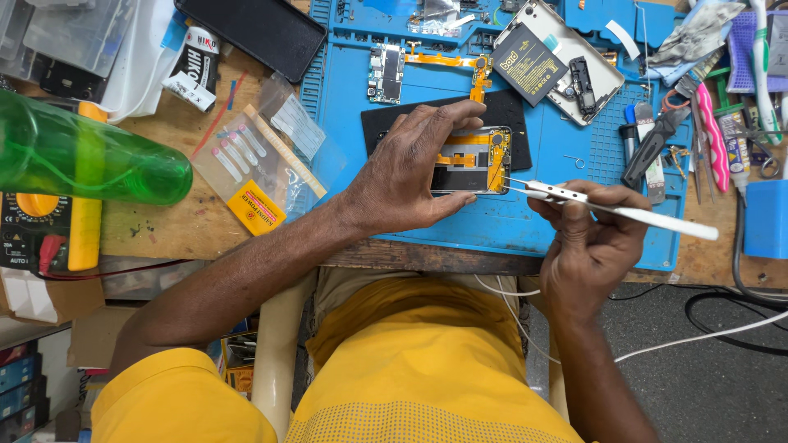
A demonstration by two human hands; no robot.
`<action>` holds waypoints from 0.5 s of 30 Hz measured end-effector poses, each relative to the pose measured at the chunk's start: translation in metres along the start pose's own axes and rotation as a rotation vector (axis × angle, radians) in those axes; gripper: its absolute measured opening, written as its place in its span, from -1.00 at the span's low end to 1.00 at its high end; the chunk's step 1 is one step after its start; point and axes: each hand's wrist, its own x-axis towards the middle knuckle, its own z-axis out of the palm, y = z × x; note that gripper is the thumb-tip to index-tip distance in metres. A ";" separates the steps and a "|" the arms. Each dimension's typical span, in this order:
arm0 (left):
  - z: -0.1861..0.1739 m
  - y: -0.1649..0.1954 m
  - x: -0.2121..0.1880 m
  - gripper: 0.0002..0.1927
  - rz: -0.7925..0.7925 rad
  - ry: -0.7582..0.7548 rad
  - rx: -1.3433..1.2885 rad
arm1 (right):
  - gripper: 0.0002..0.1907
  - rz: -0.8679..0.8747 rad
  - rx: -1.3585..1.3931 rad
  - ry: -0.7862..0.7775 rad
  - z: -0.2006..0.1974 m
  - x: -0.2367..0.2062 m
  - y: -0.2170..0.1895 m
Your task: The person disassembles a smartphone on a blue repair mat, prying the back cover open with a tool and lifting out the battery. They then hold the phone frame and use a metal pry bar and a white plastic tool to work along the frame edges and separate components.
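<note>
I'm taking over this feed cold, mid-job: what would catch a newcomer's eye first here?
At centre, the left hand steadies an opened phone with orange flex cables on the blue work mat, while the right hand points white tweezers at its edge. A big green plastic bottle lies on its side at far left, and another opened phone with a black battery lies at the mat's top right.

A phone repair workbench: blue repair mat (566, 156), opened phones (562, 57), a multimeter (41, 234), scattered hand tools (657, 143).
</note>
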 end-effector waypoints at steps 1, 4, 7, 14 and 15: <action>0.000 0.000 0.000 -0.03 -0.005 -0.003 -0.007 | -0.81 -0.017 -0.030 -0.008 0.000 0.000 0.000; 0.000 0.001 -0.001 -0.04 -0.010 -0.008 -0.016 | -0.81 -0.014 -0.052 -0.022 -0.001 0.002 -0.002; 0.001 0.002 -0.001 -0.04 0.010 -0.014 -0.005 | -0.83 0.049 -0.011 -0.028 -0.003 0.006 -0.007; 0.002 0.004 -0.003 -0.02 0.037 0.018 0.018 | -0.82 0.167 0.146 0.062 0.002 0.011 -0.007; 0.002 0.004 -0.002 -0.02 0.034 0.019 0.018 | -0.82 0.163 0.139 0.063 0.002 0.011 -0.006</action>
